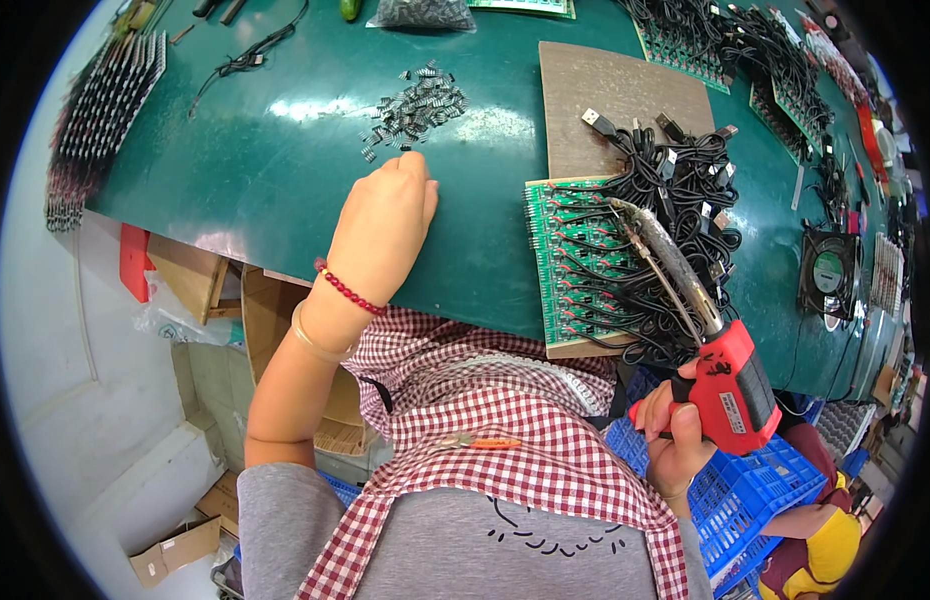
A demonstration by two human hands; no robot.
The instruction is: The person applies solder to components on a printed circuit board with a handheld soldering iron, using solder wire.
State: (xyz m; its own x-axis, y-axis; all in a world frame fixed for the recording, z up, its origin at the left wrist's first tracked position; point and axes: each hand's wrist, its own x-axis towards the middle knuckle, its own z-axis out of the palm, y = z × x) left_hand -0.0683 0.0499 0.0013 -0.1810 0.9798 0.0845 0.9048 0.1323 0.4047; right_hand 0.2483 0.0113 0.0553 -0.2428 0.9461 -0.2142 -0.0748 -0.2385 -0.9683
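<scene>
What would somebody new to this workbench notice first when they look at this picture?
Probably the bright red soldering gun in the person's right hand, its metal tip by a green circuit board and a tangle of black cables. Next, the left hand, with its red bead bracelet, at the near edge of a pile of small black parts on the green table.

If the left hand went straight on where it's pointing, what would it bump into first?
Most likely the pile of small black parts on the green table; the left hand looks right by its near edge, though depth is unclear.
</scene>
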